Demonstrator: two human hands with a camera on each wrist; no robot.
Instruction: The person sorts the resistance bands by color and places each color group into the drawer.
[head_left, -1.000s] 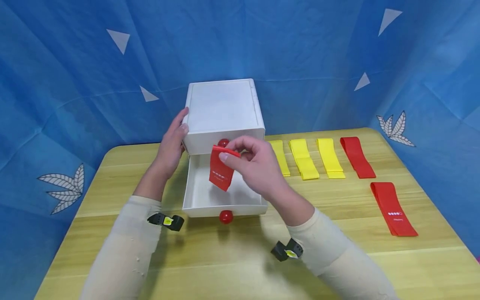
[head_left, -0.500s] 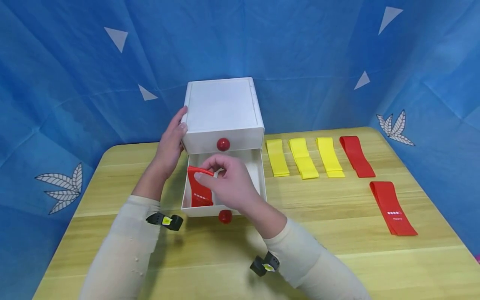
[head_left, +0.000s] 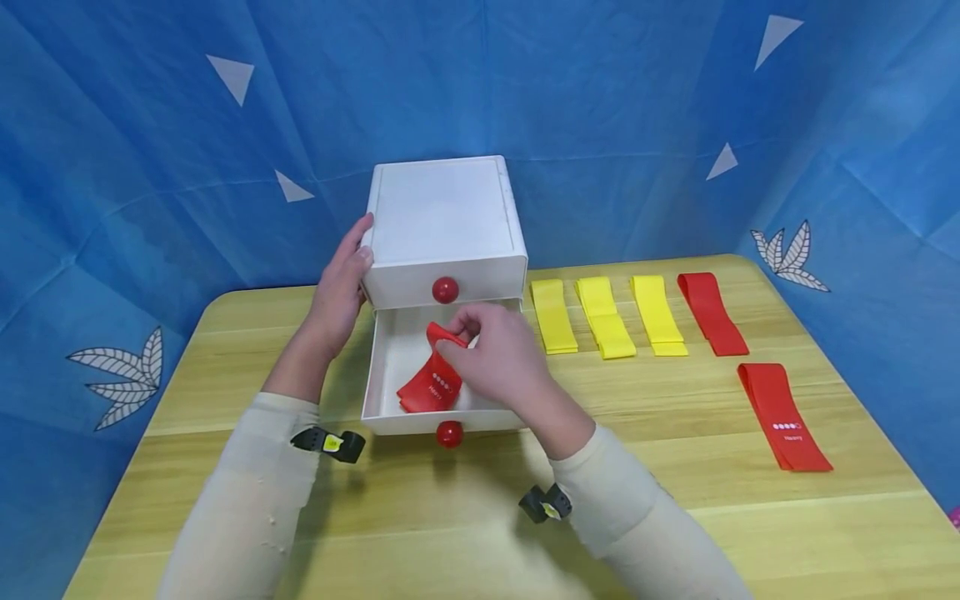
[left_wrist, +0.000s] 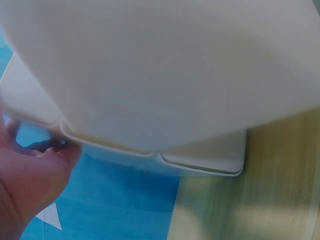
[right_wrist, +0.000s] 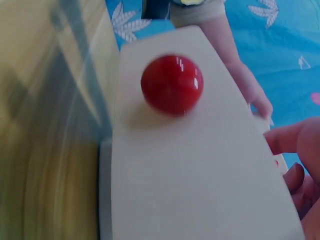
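Shifted rightward, the right hand [head_left: 501, 354] pinches a red band [head_left: 432, 387] inside the drawer [head_left: 408, 425], yellow bands [head_left: 604, 315] outside.

I look down on a desk [head_left: 442, 529] of pale yellow wood grain, its far corners rounded. Behind it I see bright blue cloth [head_left: 600, 125] hanging like a wall, creased and crossed by thin fold lines, and running on past the desk's left and right sides. White triangles [head_left: 234, 78] mark it above the desk's far edge; outlined white leaves [head_left: 114, 360] show beyond either side. On the desk's near part I see soft shadows [head_left: 558, 546] and a faint sheen [head_left: 480, 510].
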